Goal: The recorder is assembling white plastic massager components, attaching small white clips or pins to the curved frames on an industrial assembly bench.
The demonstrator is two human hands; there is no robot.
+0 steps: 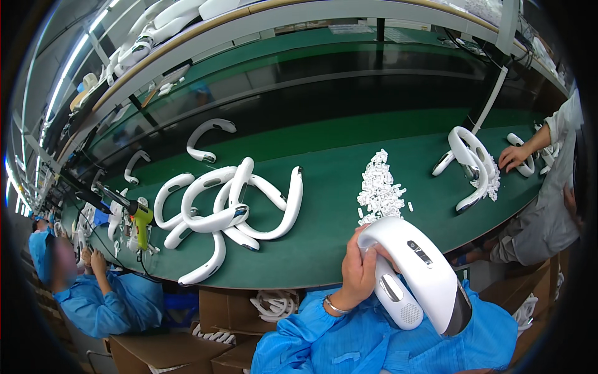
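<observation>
Close in front of me at lower right is a white U-shaped neckband device [414,252], tilted, with a button panel on its outer face. One of its arms carries an oval shiny inset and a round perforated grille; the other ends in a dark glossy tip. My left hand [359,274], with a bracelet at the wrist, is closed around its curved part. The device hides most or all of my right hand; only the blue sleeve on that side shows plainly. Just beyond the device, a heap of small white parts [381,187] lies on the green table [330,258].
Several similar white devices [215,218] lie tangled left of the heap. A green-and-black power screwdriver [143,221] is further left, near a seated person in blue [109,305]. At right, a co-worker's hand [514,157] is beside more devices [470,156]. Cardboard boxes [227,311] stand below the table edge.
</observation>
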